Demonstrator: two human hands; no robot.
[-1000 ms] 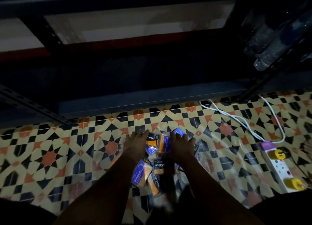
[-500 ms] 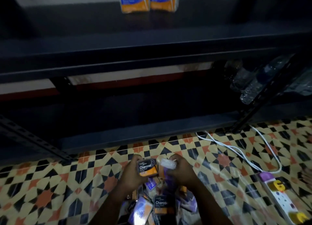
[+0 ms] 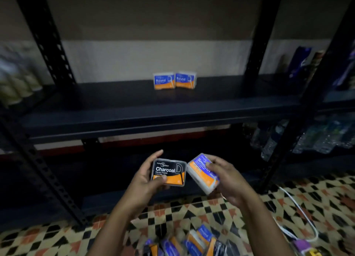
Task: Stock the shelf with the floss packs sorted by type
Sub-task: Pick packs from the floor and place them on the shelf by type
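Dim shelf (image 3: 134, 109) ahead; my left hand (image 3: 143, 180) grips the charcoal pack (image 3: 169, 172), my right hand (image 3: 228, 177) the smooth pack (image 3: 202, 172): light, stiff, probably slick, best pinched by the edges.

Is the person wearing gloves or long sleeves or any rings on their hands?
No gloves. The left hand and the right hand are both bare, and both forearms are bare too, with no sleeve showing all the way down to the bottom edge of the picture. I see no ring, watch or bracelet, though the light is dim and the picture a bit blurry, so something small could be missed.
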